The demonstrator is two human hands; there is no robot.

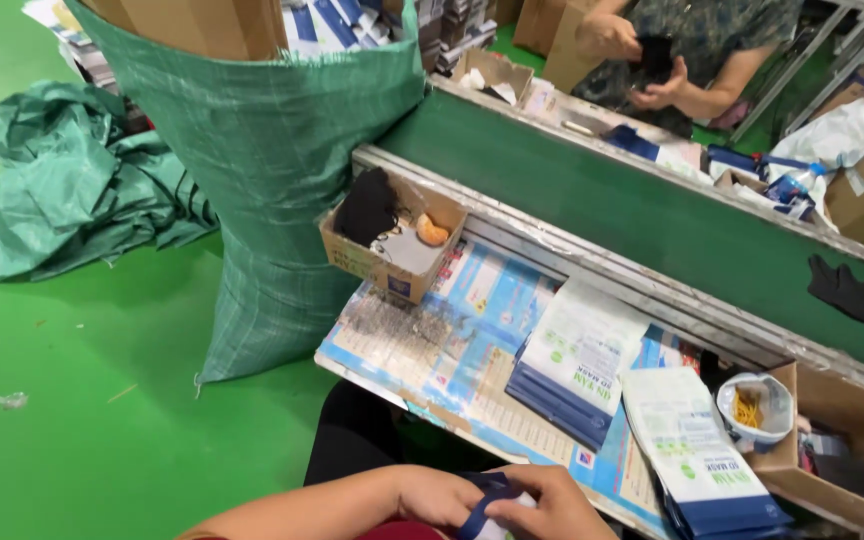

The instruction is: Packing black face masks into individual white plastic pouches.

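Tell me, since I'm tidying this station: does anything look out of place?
Yes: a lone black mask lies on the green conveyor belt, apart from the rest, and crumpled green sacks lie heaped on the floor.

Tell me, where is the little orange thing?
The little orange thing lies inside the small cardboard box at the worktable's far left corner, beside a black cloth and next to the big green sack.

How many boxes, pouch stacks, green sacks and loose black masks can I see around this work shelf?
Open cardboard boxes at the shelf: 2, a small box and a larger box
Stacks of white and blue pouches: 2, one stack and another stack
Green woven sacks: 2, a full sack and a crumpled sack
Black masks on the belt: 1, black mask
Total: 7
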